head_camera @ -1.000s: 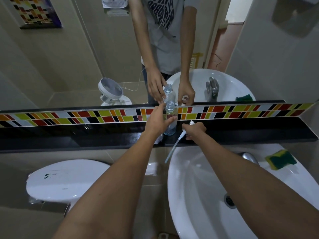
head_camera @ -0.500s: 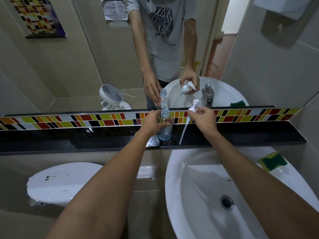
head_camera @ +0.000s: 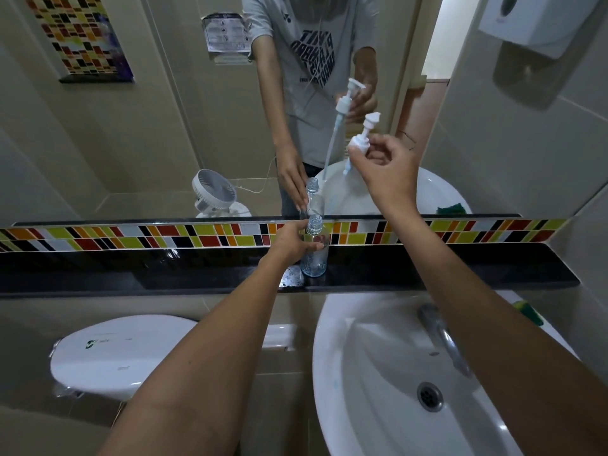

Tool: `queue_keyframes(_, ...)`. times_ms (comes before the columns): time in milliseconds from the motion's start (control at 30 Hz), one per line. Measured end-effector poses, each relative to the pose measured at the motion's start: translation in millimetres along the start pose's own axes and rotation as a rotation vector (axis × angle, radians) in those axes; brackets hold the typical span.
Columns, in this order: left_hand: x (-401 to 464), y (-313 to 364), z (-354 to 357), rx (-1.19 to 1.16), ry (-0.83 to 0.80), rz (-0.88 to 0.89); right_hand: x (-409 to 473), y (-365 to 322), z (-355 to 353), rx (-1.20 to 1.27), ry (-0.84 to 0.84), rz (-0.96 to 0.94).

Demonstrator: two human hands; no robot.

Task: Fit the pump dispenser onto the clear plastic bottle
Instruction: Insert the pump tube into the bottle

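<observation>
- Filling the near foreground, a white sink (head_camera: 355,406) sits low right, with a tap (head_camera: 439,337) over it and a toilet lid (head_camera: 115,353) at left.
- On the black shelf (head_camera: 460,268) beyond, the left hand (head_camera: 292,240) wraps around the clear bottle (head_camera: 315,255), which stands upright with its neck uncapped.
- Higher and to the right, the right hand (head_camera: 385,169) pinches the pump (head_camera: 362,139) by its collar, well above the bottle; its tube hangs down behind the hand.
- Farthest, the mirror (head_camera: 164,126) reflects both hands.
</observation>
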State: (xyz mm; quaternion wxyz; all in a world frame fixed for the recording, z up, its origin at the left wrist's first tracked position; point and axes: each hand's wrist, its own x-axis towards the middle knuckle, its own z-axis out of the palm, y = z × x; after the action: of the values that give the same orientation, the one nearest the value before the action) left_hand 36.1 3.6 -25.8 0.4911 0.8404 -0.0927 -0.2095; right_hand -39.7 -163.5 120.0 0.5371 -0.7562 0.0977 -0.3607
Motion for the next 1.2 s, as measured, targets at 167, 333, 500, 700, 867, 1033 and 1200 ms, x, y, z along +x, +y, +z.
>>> queue_keyframes(167,7.8,-5.7,-0.2,-0.024,0.0,-0.034,0.1,-7.5,15.1,-0.003,-0.028,-0.032)
queue_keyframes(333,10.0,-9.3,1.3,-0.031,0.008,-0.02,-7.3,1.0,22.9,-0.039,-0.081,-0.011)
queue_keyframes(500,14.3,-13.7,2.2,-0.064,0.002,-0.001,-17.7,20.0,32.1,-0.066,-0.185,0.044)
queue_keyframes(700,16.8,-16.3,0.8,-0.089,-0.007,-0.005,-33.4,50.8,36.8,-0.155,-0.37,0.085)
queue_keyframes(867,20.2,-20.8,-0.3,-0.078,-0.002,-0.012,-38.4,64.5,36.4,-0.165,-0.425,0.112)
queue_keyframes(1033,16.3,-16.3,-0.3,-0.026,0.024,0.033,-43.6,73.0,39.6,-0.199,-0.474,0.145)
queue_keyframes(1200,16.6,-18.8,1.4,-0.028,0.043,0.055,-45.3,81.6,43.2,-0.202,-0.467,0.181)
